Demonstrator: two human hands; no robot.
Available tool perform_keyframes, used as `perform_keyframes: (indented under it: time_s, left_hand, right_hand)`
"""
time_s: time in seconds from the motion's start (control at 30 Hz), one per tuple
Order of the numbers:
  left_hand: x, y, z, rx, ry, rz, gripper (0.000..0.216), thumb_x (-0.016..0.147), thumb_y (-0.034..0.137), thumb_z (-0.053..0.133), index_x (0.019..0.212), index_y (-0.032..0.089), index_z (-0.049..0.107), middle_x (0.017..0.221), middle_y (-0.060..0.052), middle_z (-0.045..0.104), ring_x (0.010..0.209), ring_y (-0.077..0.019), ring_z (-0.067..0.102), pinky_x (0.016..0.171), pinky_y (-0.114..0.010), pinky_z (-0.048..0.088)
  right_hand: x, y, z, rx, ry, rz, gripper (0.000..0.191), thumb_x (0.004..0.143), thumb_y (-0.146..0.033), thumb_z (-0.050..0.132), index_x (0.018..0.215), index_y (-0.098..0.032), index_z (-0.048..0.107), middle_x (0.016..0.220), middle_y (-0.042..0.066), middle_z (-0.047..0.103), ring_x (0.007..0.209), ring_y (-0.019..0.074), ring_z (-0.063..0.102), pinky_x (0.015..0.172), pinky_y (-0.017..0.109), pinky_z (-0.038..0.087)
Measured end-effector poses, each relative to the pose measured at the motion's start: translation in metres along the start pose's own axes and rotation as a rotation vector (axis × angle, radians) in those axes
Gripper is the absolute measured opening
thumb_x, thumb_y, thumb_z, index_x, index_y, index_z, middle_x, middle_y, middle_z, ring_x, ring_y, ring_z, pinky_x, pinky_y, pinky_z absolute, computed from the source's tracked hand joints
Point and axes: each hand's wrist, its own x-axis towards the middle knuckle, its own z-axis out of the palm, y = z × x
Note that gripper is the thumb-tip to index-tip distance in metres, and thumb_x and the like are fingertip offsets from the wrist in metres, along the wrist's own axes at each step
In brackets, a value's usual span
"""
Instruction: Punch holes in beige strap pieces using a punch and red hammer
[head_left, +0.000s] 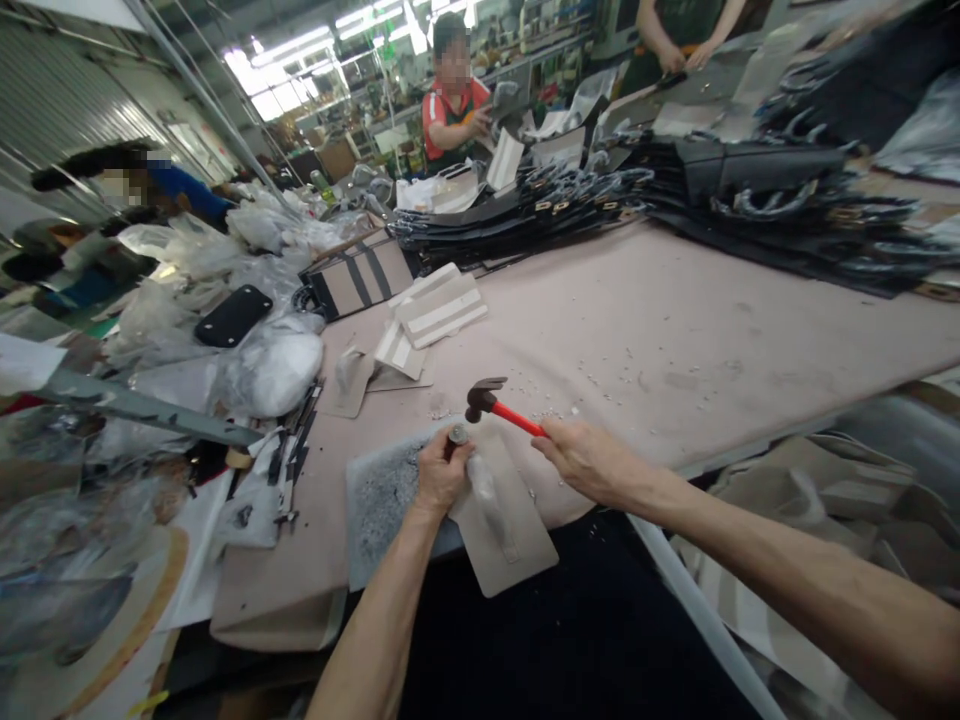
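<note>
My right hand (pixel 589 455) is closed around the red handle of a claw hammer (pixel 514 412). The hammer's dark head is raised just above and right of my left hand (pixel 442 470). Between the fingers of that left hand stands a short metal punch (pixel 457 434), its round end facing up. Below it lies a beige panel (pixel 499 540) with a plastic-wrapped handle (pixel 489 500) along its middle. The panel partly overlaps a worn grey slab (pixel 386 490) on the table. My left hand hides the punch's lower end.
Small metal bits (pixel 592 378) are scattered on the table (pixel 712 330). More beige panels (pixel 442 305) lie beyond my hands, near a striped box (pixel 360 275). Black bag pieces (pixel 517 215) are stacked behind. Plastic bags (pixel 255 370) crowd the left. A co-worker (pixel 454 105) is across the table.
</note>
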Motion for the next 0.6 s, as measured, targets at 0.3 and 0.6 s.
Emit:
perform_keyframes:
  time_s: [0.3, 0.6]
  left_hand:
    - [0.008, 0.010, -0.017, -0.053, -0.199, -0.052, 0.032, 0.084, 0.025, 0.064, 0.115, 0.019, 0.064, 0.102, -0.007, 0.075, 0.092, -0.0187, 0.070, 0.085, -0.030, 0.055]
    - [0.008, 0.020, -0.003, -0.053, 0.132, -0.068, 0.016, 0.087, 0.031, 0.061, 0.090, 0.017, 0.066, 0.084, -0.004, 0.073, 0.077, -0.0159, 0.068, 0.074, -0.027, 0.055]
  right_hand:
    - [0.000, -0.011, 0.044, -0.011, 0.289, -0.033, 0.040, 0.098, -0.033, 0.047, 0.131, -0.010, 0.050, 0.125, 0.020, 0.056, 0.108, 0.0297, 0.055, 0.089, 0.040, 0.043]
    - [-0.008, -0.086, 0.094, 0.125, 0.002, -0.136, 0.023, 0.096, -0.030, 0.044, 0.100, -0.014, 0.059, 0.098, 0.013, 0.064, 0.083, 0.0244, 0.065, 0.071, 0.034, 0.049]
